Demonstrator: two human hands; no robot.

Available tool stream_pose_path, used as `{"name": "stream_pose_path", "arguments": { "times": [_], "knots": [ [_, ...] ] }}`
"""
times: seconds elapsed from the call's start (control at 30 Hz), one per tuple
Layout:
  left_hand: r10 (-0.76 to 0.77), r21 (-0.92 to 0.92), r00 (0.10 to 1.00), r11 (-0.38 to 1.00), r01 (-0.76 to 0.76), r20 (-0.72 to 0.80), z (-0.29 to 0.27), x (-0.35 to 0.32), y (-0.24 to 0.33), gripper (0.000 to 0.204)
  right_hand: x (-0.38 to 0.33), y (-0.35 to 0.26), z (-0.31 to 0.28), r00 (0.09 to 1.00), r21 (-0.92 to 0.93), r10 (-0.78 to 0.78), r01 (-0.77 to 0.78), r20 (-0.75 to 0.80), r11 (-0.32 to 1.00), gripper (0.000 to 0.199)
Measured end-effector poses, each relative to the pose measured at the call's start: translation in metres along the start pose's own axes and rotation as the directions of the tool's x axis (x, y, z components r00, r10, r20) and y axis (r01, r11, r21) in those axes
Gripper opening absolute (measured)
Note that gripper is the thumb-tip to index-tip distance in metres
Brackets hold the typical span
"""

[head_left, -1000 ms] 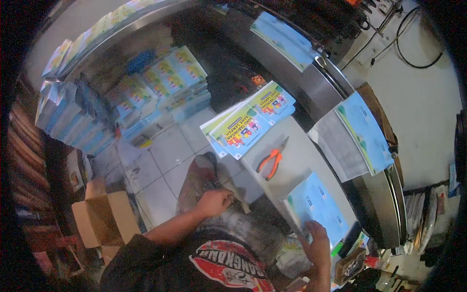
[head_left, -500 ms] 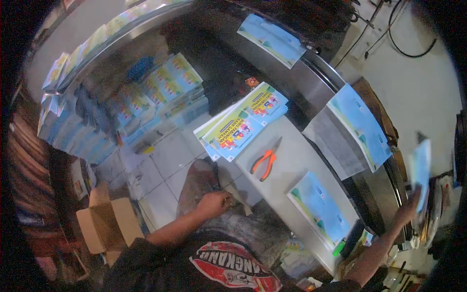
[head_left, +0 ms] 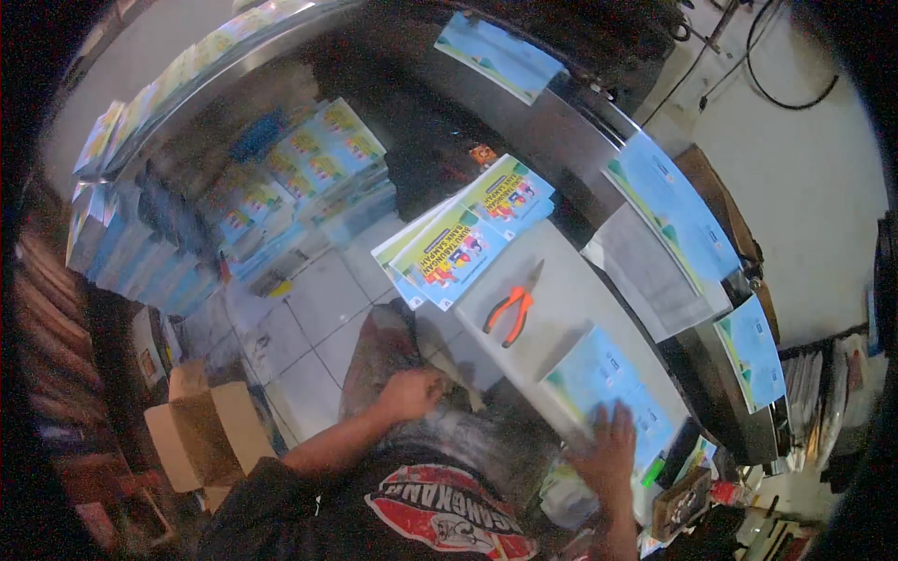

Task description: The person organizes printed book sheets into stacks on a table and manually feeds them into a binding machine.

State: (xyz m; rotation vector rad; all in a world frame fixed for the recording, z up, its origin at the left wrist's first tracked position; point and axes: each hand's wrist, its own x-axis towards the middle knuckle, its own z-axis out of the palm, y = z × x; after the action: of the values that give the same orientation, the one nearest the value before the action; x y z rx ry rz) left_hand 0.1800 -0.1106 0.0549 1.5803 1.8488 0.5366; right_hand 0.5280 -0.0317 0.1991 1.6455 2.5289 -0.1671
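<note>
My left hand (head_left: 412, 394) rests on my thigh, its fingers curled in with nothing seen in them. My right hand (head_left: 606, 451) lies over a stack of light blue printed booklet covers (head_left: 599, 369) on the white bench (head_left: 552, 271), fingers apart. Combination pliers (head_left: 513, 313) with orange and black handles lie on the bench, just beyond that stack. At the bench's far end sits a pile of yellow-and-blue printed booklets (head_left: 463, 243). Along the dark curved rail to the right rest more blue covers: a far one (head_left: 500, 56), a middle one (head_left: 673, 215) and a near one (head_left: 751, 353).
Stacks of booklets (head_left: 309, 178) stand on the tiled floor at the left, with more stacks (head_left: 140, 248) beyond them. An open cardboard box (head_left: 210, 435) is at lower left. A grey sheet (head_left: 650, 271) hangs beside the rail. A black cable (head_left: 795, 103) lies at upper right.
My right hand has come back from the far right to the cover stack. The blue cover it held now rests on the rail. The other covers there have shifted away, up and left.
</note>
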Motion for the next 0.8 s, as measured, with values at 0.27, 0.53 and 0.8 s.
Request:
{"name": "stream_pose_path", "arguments": {
  "times": [0.27, 0.53, 0.8],
  "knots": [
    [-0.047, 0.02, 0.999, 0.999, 0.046, 0.019, -0.006, -0.005, 0.001, 0.031, -0.015, 0.004, -0.041, 0.989, 0.379, 0.002, -0.058, 0.146, 0.924, 0.043],
    [-0.013, -0.023, 1.0, 1.0, 0.013, -0.015, -0.006, -0.003, 0.002, 0.03, 0.027, 0.19, -0.131, 0.608, 0.186, 0.264, -0.189, -0.749, 0.964, 0.034],
    [-0.058, 0.011, 0.998, 0.998, 0.058, 0.025, 0.007, 0.005, -0.004, 0.028, 0.072, 0.308, -0.105, 0.661, 0.285, 0.349, -0.207, -0.664, 0.936, 0.04]
  ]
}}
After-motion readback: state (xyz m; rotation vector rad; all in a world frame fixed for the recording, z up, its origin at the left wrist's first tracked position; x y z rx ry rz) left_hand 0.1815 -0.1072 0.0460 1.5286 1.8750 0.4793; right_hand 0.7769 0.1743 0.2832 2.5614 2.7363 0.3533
